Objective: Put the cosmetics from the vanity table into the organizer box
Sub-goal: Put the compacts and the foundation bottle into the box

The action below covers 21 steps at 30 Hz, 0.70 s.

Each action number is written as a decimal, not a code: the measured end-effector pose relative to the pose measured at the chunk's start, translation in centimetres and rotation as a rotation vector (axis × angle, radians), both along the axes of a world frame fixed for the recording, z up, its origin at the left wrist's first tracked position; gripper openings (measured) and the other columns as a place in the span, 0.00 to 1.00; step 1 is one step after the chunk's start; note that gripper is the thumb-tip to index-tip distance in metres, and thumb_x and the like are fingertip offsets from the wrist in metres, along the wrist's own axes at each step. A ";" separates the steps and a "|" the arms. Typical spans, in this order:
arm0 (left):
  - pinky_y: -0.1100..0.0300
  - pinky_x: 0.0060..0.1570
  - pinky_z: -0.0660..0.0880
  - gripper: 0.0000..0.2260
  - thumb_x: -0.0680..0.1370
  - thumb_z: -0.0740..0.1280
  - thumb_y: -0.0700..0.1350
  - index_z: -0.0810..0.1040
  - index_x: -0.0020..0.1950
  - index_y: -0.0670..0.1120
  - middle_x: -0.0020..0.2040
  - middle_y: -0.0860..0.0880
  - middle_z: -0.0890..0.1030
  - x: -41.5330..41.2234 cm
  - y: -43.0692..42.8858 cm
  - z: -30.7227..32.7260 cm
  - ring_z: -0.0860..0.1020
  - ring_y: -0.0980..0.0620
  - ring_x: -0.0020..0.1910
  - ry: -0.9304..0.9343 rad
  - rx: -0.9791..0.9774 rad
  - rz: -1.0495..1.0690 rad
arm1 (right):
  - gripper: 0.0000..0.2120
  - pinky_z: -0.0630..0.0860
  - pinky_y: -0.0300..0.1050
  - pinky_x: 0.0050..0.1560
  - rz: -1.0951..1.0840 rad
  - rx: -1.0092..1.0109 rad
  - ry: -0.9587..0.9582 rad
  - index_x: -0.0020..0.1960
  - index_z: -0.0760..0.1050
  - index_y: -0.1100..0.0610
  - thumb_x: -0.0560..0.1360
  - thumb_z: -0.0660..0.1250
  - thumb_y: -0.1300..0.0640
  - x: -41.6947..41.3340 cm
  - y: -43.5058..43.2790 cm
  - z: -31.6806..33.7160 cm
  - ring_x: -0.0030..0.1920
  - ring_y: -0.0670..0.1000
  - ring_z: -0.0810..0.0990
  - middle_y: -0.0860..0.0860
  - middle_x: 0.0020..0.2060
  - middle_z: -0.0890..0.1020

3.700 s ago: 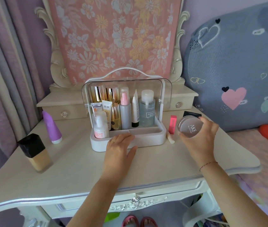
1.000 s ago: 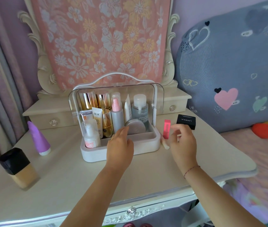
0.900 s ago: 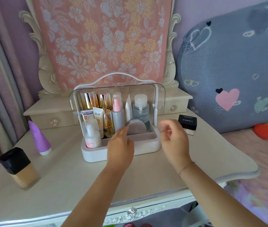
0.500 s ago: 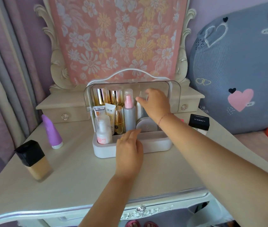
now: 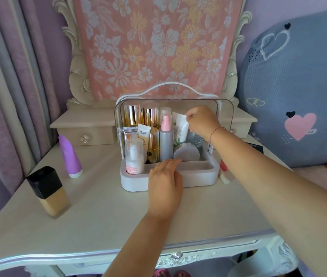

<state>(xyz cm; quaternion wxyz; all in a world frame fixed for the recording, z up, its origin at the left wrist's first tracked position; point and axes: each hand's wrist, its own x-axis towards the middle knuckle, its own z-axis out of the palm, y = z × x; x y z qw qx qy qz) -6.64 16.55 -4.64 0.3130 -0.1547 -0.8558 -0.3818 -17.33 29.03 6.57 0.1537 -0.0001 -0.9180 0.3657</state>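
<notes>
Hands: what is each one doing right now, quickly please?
Left hand: open, fingers resting on the organizer box front rim.
Right hand: closed, pinching the white tube.

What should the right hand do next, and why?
Probably settle the white tube upright and let go. The right hand pinches its top edge inside the organizer, where it leans toward the spray bottle; the left hand rests on the front rim, and the lipstick lies outside beside it.
</notes>
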 end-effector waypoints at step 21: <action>0.53 0.45 0.74 0.15 0.70 0.61 0.32 0.81 0.53 0.40 0.48 0.44 0.83 -0.5 0.3 -0.4 0.80 0.42 0.45 0.031 -0.067 0.054 | 0.15 0.64 0.30 0.17 0.049 -0.106 0.017 0.63 0.73 0.58 0.80 0.54 0.62 1.6 0.4 -0.1 0.18 0.41 0.71 0.50 0.32 0.74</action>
